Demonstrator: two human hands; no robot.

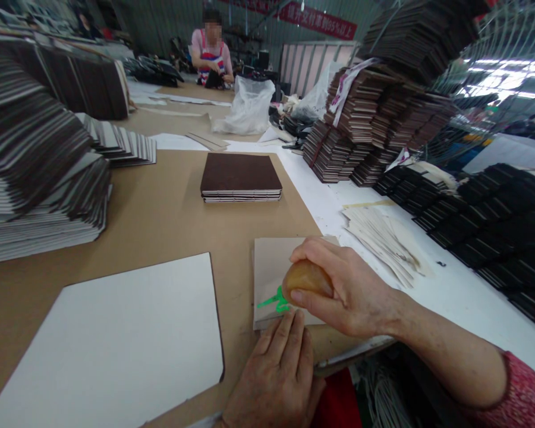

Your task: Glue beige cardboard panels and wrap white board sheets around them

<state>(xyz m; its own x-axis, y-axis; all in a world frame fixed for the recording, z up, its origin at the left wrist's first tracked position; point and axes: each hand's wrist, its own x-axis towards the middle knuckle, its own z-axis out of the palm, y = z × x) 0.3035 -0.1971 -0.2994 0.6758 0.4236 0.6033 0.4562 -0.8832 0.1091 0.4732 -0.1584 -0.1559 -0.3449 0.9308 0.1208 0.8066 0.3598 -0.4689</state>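
My right hand [339, 285] is wrapped round a smooth, rounded amber-brown lump [310, 279], its material unclear. It is over a grey-beige rectangular sheet [271, 255], which seems to lie on others. Against the lump's left side shows a flat, bright green shape [274, 300], somewhat like small scissors; I cannot tell if it is an object or a mark. Stretched out flat, my left hand [280, 368] touches the sheet's near edge with its fingertips, just below the lump. To its left lies a large white panel [138, 339] with a dark edge.
A short stack of dark brown panels [241, 172] stands ahead. Tall panel stacks rise at left [40, 148] and right [361, 113]. Black bundles [508, 220] and cream strips [381, 238] lie rightward. Farther back are a plastic bag [249, 104] and a person [211, 53] handling something black.
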